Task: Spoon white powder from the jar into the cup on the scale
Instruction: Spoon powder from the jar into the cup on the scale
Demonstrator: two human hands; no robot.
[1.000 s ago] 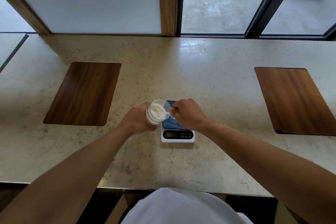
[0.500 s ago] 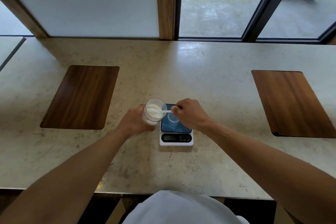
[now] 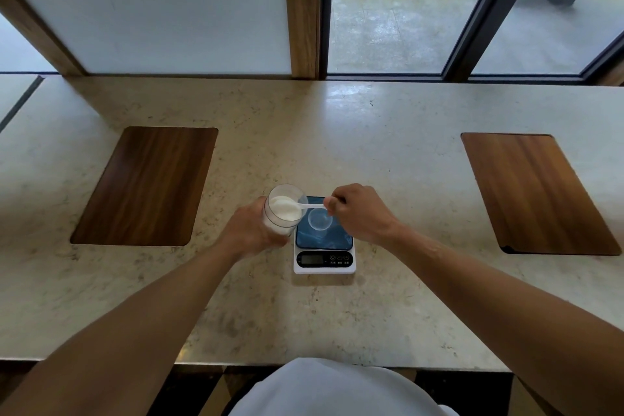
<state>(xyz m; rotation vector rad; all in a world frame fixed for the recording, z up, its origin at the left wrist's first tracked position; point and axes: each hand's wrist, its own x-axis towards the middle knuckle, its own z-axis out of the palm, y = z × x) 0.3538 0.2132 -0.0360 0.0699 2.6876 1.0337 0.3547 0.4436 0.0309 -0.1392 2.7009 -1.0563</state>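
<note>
Head view showed your right hand pinched on the spoon, its bowl inside the tilted jar, which your left hand gripped beside the scale. The cup sat on the platform, seemingly empty. You needed a level scoop, lifted slowly across the short gap.

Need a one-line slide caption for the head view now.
Left hand tilts powder jar; right hand dips spoon beside cup on scale.

Jar crowds the cup's left; its right stays open.
</note>
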